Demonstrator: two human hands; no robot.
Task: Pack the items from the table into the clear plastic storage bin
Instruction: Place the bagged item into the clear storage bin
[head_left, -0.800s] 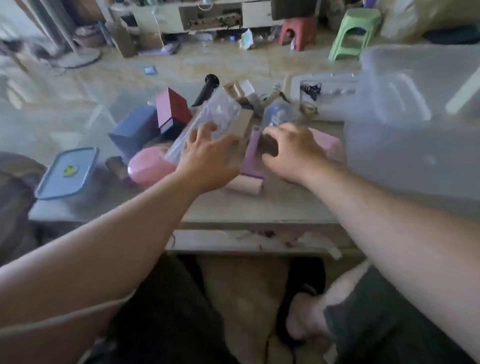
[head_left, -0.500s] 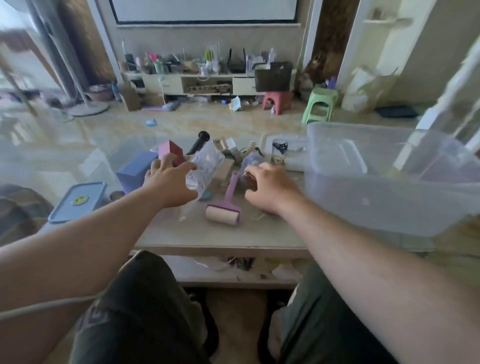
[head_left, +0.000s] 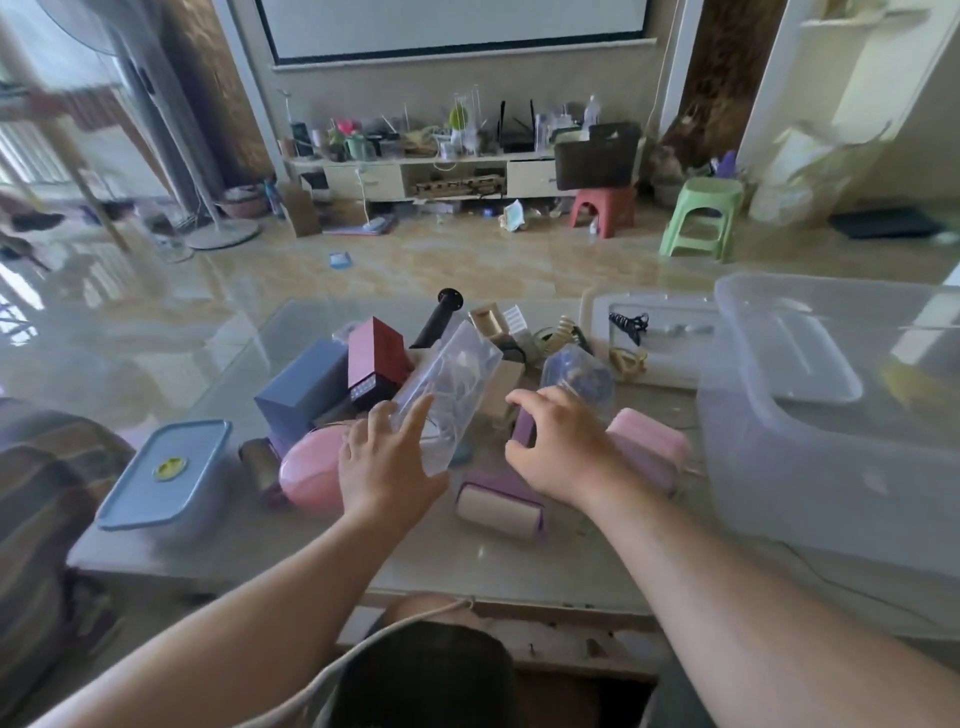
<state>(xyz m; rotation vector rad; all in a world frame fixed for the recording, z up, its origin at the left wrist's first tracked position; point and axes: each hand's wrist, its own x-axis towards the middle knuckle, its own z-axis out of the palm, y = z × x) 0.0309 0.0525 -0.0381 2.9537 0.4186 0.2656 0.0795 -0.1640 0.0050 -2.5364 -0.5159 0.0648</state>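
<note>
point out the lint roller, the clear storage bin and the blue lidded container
lint roller (head_left: 497, 510): head view, on its pale roll.
clear storage bin (head_left: 831, 467): head view, on its near side wall.
blue lidded container (head_left: 169, 470): head view, on the middle of its lid.

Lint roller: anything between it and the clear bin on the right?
Yes. The lint roller lies near the table's front edge with the right hand over its purple handle. A pink case sits on the table between it and the clear plastic storage bin, so it has to be lifted over. The bin is open-topped.
</note>
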